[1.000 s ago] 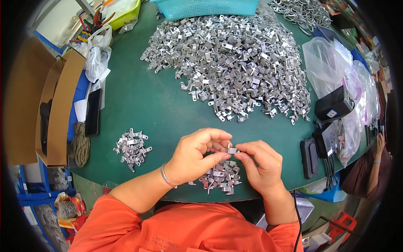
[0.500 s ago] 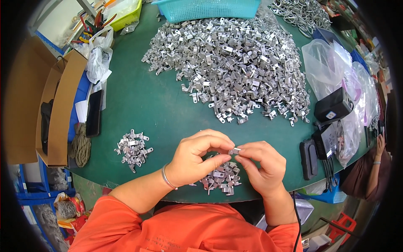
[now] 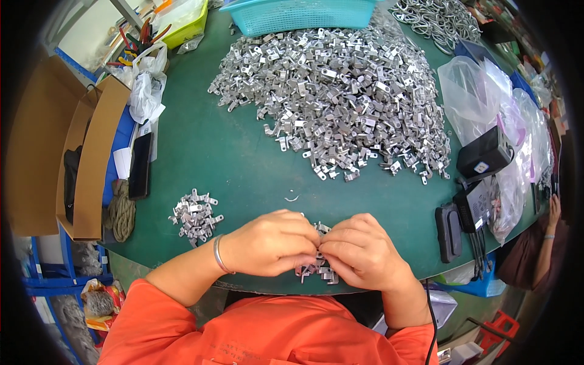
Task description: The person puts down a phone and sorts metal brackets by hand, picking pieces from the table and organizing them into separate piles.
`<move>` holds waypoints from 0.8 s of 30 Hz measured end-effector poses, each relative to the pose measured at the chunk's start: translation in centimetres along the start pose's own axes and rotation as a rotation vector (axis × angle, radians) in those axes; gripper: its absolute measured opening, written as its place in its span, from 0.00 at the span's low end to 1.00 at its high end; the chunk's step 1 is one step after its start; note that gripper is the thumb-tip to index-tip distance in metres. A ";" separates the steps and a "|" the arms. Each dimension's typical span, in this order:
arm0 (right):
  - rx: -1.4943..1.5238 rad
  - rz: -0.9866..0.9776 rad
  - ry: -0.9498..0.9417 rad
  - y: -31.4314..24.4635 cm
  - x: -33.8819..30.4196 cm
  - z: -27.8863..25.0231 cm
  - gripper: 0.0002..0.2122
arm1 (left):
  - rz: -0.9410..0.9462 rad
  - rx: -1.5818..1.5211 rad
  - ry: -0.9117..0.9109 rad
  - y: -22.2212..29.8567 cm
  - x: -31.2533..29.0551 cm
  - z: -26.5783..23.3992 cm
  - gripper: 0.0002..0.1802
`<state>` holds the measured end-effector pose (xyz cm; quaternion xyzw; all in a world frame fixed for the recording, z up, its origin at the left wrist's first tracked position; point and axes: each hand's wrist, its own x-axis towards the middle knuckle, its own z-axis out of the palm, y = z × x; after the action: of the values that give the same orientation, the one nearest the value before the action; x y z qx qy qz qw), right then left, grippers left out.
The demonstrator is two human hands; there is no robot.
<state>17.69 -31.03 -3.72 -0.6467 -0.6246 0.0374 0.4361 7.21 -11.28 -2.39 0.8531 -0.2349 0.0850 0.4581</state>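
Observation:
Both my hands are closed over a small near pile of bent metal brackets (image 3: 328, 275), their fingertips meeting just above it. My left hand (image 3: 271, 244), with a metal bangle at the wrist, has its fingers curled inward. Facing it, my right hand (image 3: 364, 252) pinches thumb against fingers. Whatever sits between the fingertips is hidden by the fingers. Another small heap of brackets (image 3: 196, 216) lies to the left of my left hand. Farther back spreads a large mound of similar brackets (image 3: 340, 97).
A turquoise basket (image 3: 298, 21) stands behind the mound, metal rings (image 3: 438, 24) at far right. Left are a cardboard box (image 3: 100, 164) and phone (image 3: 140, 165). Right are a black device (image 3: 485, 153), a dark case (image 3: 448, 232) and plastic bags (image 3: 468, 91). A thin pale strip (image 3: 292, 199) lies mid-table.
Both hands have come down and nearer to me, over the near pile. The bracket that showed between their fingertips is now out of sight. A pale strip on the table is uncovered.

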 end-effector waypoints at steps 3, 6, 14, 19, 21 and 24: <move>-0.068 0.062 0.085 0.0 0.0 0.2 0.10 | -0.091 0.254 0.165 -1.5 1.7 -0.4 0.05; -0.117 0.107 0.154 0.3 0.0 0.3 0.09 | -0.233 0.479 0.292 -3.5 3.7 0.2 0.05; -0.125 0.139 0.183 0.2 0.0 0.3 0.09 | -0.385 0.615 0.297 -5.3 4.0 1.0 0.06; -0.124 0.164 0.216 0.3 0.0 0.4 0.08 | -0.359 0.465 0.299 -4.8 3.3 0.8 0.07; -0.123 0.177 0.225 0.4 0.0 0.3 0.07 | -0.374 0.448 0.318 -4.3 4.0 1.1 0.08; -0.117 0.194 0.231 0.3 0.1 0.3 0.08 | -0.354 0.487 0.348 -4.5 4.3 1.3 0.08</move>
<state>17.78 -30.81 -4.03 -0.7285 -0.5058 -0.0318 0.4608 13.01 -11.66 -4.91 0.9376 0.0253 0.2022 0.2817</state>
